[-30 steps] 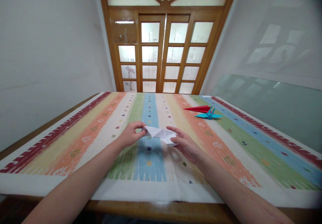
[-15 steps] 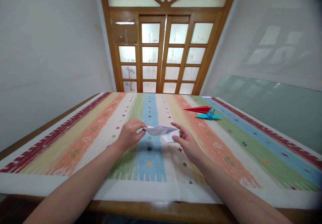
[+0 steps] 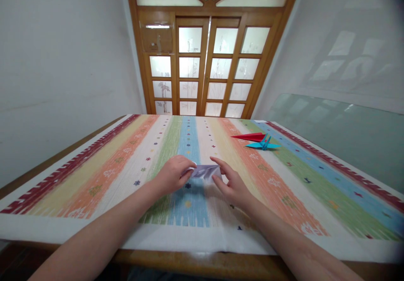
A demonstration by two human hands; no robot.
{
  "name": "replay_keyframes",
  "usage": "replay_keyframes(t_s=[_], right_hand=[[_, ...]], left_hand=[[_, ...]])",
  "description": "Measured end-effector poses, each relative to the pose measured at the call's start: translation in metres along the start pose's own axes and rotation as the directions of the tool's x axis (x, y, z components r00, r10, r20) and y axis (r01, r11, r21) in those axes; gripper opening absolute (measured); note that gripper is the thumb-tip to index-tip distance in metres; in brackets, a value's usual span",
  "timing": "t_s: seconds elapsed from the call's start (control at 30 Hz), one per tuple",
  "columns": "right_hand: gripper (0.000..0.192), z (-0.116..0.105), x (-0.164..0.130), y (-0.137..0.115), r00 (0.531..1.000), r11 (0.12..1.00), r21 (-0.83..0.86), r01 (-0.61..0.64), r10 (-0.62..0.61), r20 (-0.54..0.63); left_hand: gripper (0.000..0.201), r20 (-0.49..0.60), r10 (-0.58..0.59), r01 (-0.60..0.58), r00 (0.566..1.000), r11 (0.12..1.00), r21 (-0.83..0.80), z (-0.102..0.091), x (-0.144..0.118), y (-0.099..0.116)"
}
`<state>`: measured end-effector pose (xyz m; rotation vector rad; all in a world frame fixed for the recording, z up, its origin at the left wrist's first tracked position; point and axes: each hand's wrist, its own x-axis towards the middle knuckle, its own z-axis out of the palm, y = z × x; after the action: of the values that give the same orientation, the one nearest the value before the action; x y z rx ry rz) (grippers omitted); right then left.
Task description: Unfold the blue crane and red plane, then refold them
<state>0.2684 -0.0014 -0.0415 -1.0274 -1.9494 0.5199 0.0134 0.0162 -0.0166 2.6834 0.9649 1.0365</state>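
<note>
A small folded white paper [image 3: 205,171] is held between both my hands just above the striped tablecloth [image 3: 94,176]. My left hand [image 3: 173,176] pinches its left end with thumb and fingers. My right hand [image 3: 229,184] grips its right end, fingers curled over the top edge. The paper looks squeezed into a narrow shape, and its lower part is hidden behind my fingers.
A red folded paper piece [image 3: 249,136] and a blue paper crane [image 3: 262,144] lie on the cloth at the far right. A glass panel [image 3: 341,133] leans along the right wall. A wooden glazed door [image 3: 205,62] stands beyond the table's far end.
My hands have come closer together and lower toward the cloth. The white paper, spread wide a second ago, is now pressed into a shorter, narrower shape.
</note>
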Motion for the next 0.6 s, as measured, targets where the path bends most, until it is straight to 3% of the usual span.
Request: replay_keyframes(t_s=[0.23,0.6], right_hand=[[0.053,0.003,-0.003,-0.012,0.995,0.995,-0.037,0.093,-0.092,0.028],[0.049,0.008,-0.003,-0.008,0.985,0.983,-0.054,0.174,-0.173,0.024]], left_hand=[[0.015,-0.032,0.081,-0.08,0.996,0.996,0.034,0.001,0.002,0.005],[0.023,-0.059,-0.035,0.051,0.998,0.956,0.288,0.006,0.001,0.019]])
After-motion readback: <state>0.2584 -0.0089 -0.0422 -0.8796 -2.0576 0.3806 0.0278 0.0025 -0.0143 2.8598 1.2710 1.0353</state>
